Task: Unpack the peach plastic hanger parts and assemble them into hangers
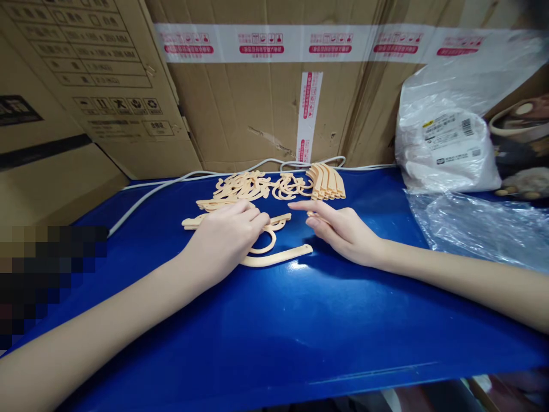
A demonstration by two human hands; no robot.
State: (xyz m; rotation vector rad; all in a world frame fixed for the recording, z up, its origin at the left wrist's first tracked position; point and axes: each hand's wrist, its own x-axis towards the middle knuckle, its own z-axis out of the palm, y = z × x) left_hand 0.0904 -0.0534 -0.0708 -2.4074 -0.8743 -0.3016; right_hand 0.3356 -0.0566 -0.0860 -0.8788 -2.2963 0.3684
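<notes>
My left hand (234, 232) is closed, fingers pinched down over a beige plastic folding hanger. The hanger's hook (269, 243) curves out below the fingers, and a long curved arm (281, 257) with a small hole at its tip extends to the right. The joint is hidden under my hand. To the right, my right hand (343, 229) pinches a small beige plastic piece (310, 214) by the thumb, index finger stretched out. Most of that piece is covered. More beige hanger pieces (193, 222) lie just behind my left hand.
At the back of the blue table (274, 343) lie loose beige pieces (242, 186), hooks (288, 186) and stacked curved arms (328, 182). A white cable (150, 197) runs behind them, before cardboard boxes (257, 103). A white bag (446, 143) and clear plastic (480, 226) sit right.
</notes>
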